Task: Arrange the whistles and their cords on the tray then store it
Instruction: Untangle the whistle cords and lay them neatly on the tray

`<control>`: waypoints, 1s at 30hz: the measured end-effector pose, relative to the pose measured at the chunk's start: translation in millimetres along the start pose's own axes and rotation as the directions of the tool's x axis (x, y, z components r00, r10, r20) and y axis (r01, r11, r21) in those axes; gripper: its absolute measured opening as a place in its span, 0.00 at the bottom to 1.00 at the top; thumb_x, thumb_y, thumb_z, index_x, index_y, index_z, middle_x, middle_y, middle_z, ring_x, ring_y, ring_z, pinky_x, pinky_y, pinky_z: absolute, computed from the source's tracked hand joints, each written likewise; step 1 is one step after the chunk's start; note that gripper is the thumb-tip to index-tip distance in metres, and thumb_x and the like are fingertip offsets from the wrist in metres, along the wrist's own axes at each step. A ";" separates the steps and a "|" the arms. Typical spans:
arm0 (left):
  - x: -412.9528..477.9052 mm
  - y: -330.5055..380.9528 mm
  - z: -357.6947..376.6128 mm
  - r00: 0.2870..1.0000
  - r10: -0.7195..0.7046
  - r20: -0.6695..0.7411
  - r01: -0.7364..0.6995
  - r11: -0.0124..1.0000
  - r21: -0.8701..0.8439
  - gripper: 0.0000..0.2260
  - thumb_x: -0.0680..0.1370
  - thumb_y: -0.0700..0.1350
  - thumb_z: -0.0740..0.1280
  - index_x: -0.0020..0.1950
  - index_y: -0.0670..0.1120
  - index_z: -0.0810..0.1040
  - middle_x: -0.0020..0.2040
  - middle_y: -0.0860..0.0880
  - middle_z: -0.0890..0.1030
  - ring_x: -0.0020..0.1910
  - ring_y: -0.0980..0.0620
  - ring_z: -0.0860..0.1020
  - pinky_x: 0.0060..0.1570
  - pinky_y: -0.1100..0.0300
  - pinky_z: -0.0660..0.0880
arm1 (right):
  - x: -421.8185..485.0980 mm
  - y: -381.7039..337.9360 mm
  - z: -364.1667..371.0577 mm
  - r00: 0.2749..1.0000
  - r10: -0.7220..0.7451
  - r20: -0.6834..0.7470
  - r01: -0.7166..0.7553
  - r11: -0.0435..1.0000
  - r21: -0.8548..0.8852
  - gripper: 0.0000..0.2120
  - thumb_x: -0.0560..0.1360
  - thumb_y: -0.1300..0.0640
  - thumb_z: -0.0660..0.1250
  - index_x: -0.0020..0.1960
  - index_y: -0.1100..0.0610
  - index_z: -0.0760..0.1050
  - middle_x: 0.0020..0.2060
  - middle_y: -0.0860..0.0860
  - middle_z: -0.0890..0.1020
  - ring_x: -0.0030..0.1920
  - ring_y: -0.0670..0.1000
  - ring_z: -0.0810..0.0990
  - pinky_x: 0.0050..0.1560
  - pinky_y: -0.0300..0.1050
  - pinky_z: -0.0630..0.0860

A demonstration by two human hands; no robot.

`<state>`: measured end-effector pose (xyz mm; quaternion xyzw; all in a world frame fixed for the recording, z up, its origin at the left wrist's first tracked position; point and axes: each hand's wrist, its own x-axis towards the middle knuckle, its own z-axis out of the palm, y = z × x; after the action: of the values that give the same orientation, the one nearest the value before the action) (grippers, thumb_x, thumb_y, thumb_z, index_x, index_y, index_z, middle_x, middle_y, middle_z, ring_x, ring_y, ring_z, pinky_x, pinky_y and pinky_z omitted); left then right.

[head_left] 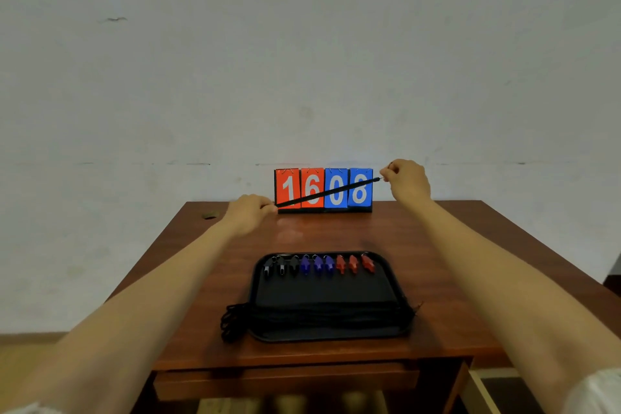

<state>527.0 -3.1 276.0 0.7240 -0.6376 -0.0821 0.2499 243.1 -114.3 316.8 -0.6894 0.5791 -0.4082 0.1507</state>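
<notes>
Black cord (pixel 327 192) pulled taut above the far edge of the bench (pixel 437 245).
Left hand (pixel 250 213) and right hand (pixel 408 180) each pinch one end; whistles (pixel 318 264) line the tray (pixel 322 292) near the front edge.

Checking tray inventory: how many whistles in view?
9, in one row along the far edge of the tray: three black whistles at the left, three blue whistles in the middle, three red whistles at the right. None seems hidden.
</notes>
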 end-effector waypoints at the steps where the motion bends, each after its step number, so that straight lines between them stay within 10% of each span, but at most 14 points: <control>1: 0.2 -5.9 4.4 0.999 -0.008 -0.041 0.013 0.994 0.106 0.13 0.81 0.51 0.58 0.53 0.48 0.80 0.41 0.49 0.78 0.49 0.46 0.76 0.54 0.53 0.66 | -2.5 6.9 0.6 1.000 0.015 0.010 -0.015 1.000 -0.014 0.12 0.78 0.56 0.62 0.47 0.65 0.78 0.41 0.57 0.81 0.38 0.55 0.75 0.37 0.44 0.68; 6: -7.8 -20.1 30.6 0.997 -0.045 -0.063 0.061 0.956 0.286 0.15 0.83 0.49 0.54 0.57 0.50 0.80 0.48 0.47 0.83 0.54 0.47 0.76 0.61 0.52 0.59 | -20.9 38.0 8.2 0.996 0.057 0.066 -0.048 0.990 -0.132 0.12 0.78 0.56 0.62 0.41 0.63 0.74 0.44 0.57 0.81 0.40 0.58 0.77 0.39 0.44 0.68; 11: -19.8 -37.7 59.3 0.987 -0.133 0.092 0.125 0.988 0.088 0.15 0.83 0.43 0.54 0.65 0.40 0.73 0.64 0.42 0.77 0.59 0.40 0.76 0.55 0.52 0.72 | -40.6 71.5 16.2 0.980 0.150 0.130 -0.117 0.966 -0.230 0.12 0.79 0.54 0.63 0.40 0.59 0.77 0.46 0.56 0.83 0.41 0.56 0.76 0.41 0.44 0.69; 19: -46.7 -62.0 102.0 0.953 -0.254 0.165 0.259 0.966 -0.011 0.10 0.78 0.51 0.65 0.41 0.48 0.72 0.36 0.48 0.78 0.37 0.47 0.77 0.37 0.55 0.71 | -79.7 130.3 30.5 0.931 0.304 0.203 -0.244 0.930 -0.276 0.09 0.73 0.51 0.71 0.35 0.52 0.79 0.42 0.52 0.84 0.43 0.55 0.82 0.42 0.47 0.78; 30: -62.5 -78.7 128.9 0.963 -0.248 0.105 0.233 0.962 0.140 0.07 0.79 0.42 0.62 0.48 0.46 0.80 0.49 0.46 0.82 0.45 0.44 0.79 0.41 0.53 0.77 | -106.6 162.3 53.0 0.882 0.362 0.301 -0.292 0.922 -0.253 0.11 0.75 0.51 0.68 0.42 0.58 0.81 0.38 0.55 0.83 0.42 0.57 0.82 0.40 0.46 0.77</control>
<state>529.3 28.9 115.7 0.8043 -0.5628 -0.1151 0.1524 173.0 -76.2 132.0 -0.6532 0.6904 -0.1905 0.2457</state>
